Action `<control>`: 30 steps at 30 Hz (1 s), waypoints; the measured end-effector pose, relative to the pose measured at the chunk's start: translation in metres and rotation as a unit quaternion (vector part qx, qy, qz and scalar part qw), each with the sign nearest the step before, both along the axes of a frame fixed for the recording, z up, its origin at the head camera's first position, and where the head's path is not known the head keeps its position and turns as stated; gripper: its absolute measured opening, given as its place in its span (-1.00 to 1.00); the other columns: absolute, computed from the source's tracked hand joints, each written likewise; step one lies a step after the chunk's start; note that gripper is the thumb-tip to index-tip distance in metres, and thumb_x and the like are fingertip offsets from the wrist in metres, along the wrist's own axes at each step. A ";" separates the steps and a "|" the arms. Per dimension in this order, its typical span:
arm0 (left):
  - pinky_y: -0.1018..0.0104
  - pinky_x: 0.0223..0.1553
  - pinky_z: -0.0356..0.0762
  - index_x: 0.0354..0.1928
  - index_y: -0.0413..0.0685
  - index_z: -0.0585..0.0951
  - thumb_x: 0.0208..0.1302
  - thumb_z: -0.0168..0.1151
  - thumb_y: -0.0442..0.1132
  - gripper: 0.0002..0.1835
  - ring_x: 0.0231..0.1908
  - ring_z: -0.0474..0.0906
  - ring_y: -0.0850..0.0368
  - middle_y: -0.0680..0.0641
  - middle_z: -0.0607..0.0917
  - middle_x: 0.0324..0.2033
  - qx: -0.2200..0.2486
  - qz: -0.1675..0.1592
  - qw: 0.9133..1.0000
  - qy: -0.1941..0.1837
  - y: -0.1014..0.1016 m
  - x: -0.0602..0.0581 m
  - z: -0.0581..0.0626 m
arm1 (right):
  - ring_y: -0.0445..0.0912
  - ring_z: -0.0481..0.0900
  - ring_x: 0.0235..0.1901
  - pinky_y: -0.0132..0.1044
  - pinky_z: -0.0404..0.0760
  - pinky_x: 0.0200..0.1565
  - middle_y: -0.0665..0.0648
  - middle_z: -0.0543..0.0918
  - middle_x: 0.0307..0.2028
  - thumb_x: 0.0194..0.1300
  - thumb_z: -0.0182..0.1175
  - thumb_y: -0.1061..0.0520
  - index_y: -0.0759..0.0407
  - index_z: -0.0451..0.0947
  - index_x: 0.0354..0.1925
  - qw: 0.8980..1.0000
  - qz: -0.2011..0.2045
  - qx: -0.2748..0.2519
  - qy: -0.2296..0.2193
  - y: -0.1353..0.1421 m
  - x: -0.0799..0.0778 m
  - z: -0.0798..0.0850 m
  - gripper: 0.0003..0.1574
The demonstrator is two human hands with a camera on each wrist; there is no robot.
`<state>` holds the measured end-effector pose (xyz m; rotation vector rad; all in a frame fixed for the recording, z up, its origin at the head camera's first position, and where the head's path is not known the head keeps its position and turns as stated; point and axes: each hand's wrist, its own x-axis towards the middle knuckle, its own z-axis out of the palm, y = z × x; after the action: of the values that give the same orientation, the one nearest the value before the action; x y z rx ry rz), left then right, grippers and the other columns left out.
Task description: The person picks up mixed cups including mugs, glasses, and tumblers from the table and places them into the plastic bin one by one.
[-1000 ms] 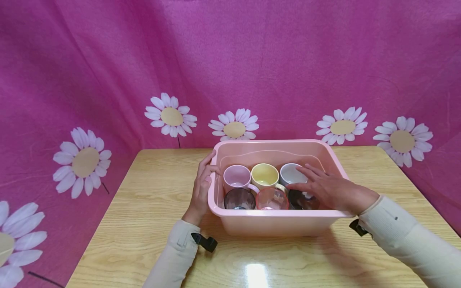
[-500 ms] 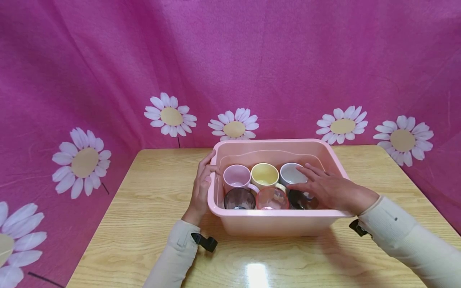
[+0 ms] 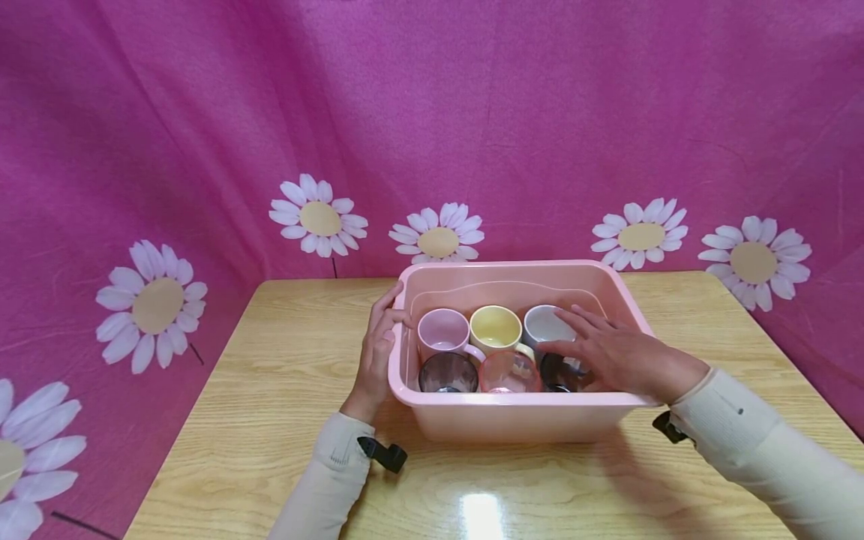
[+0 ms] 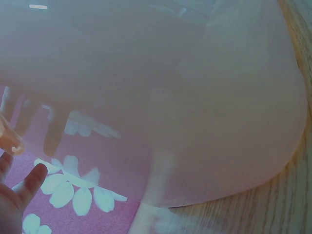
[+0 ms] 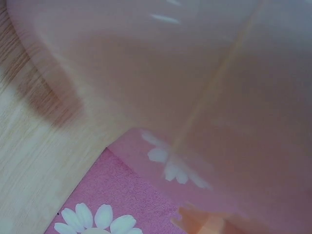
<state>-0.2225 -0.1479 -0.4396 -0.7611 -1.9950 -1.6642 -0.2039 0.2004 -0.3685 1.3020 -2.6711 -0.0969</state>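
A pink plastic basin (image 3: 513, 424) stands on the table. Its back row holds a lilac mug (image 3: 443, 330), a yellow mug (image 3: 496, 327) and a pale grey mug (image 3: 545, 322). In front are a smoky glass (image 3: 448, 371), a pinkish clear glass (image 3: 509, 373) and a dark glass (image 3: 560, 373). My left hand (image 3: 375, 352) holds the basin's left rim, a finger bent over it. My right hand (image 3: 617, 356) reaches over the right rim with spread fingers above the grey mug and dark glass, partly covering both. Basin wall fills most of both wrist views.
A wooden table (image 3: 290, 360) lies under the basin. Behind it hangs a magenta cloth (image 3: 513, 127) printed with white daisies. Black camera straps sit at both wrists.
Both hands and the basin stay almost in place. The fingers of the right hand shift very slightly around the dark glass.
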 end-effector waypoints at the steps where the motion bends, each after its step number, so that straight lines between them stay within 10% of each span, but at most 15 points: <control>1: -0.09 0.36 0.07 -0.18 -0.31 0.45 0.23 -0.24 -0.14 -0.62 0.41 0.06 -0.01 -0.06 0.18 0.42 0.000 0.000 1.000 -0.001 0.000 0.000 0.000 | 0.31 0.23 0.25 0.14 0.48 0.08 0.42 0.35 0.23 -0.13 0.46 -0.24 -0.05 0.54 0.14 1.000 -0.001 -0.004 -0.002 0.000 0.000 0.001 -0.17; 10: -0.08 0.37 0.06 -0.18 -0.32 0.44 0.24 -0.23 -0.14 -0.62 0.42 0.05 0.01 -0.07 0.18 0.42 0.004 0.000 1.000 -0.001 -0.001 0.000 -0.001 | 0.30 0.14 0.31 0.21 0.39 0.14 0.42 0.26 0.31 -0.08 0.39 -0.34 0.03 0.46 0.25 0.998 -0.019 -0.048 -0.038 -0.004 0.004 0.008 -0.03; 21: -0.08 0.38 0.04 -0.19 -0.32 0.46 0.24 -0.24 -0.15 -0.62 0.41 0.06 -0.01 -0.09 0.19 0.42 0.004 0.002 1.000 0.005 0.000 0.001 0.000 | 0.21 0.20 0.27 0.15 0.31 0.14 0.25 0.23 0.34 -0.09 0.39 -0.37 0.10 0.48 0.20 0.988 0.053 -0.141 0.026 -0.004 0.001 0.006 -0.03; 30: -0.08 0.38 0.03 -0.19 -0.26 0.48 0.25 -0.24 -0.15 -0.63 0.41 0.06 -0.02 -0.10 0.20 0.41 0.002 0.003 1.000 0.006 0.000 0.001 0.001 | 0.21 0.12 0.36 0.34 0.10 0.24 0.20 0.21 0.40 -0.08 0.41 -0.35 0.04 0.39 0.29 0.988 -0.007 -0.156 -0.003 -0.004 0.004 0.008 0.03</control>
<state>-0.2217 -0.1477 -0.4390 -0.7614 -1.9844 -1.6566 -0.1998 0.1963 -0.3608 1.1829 -2.5664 0.3117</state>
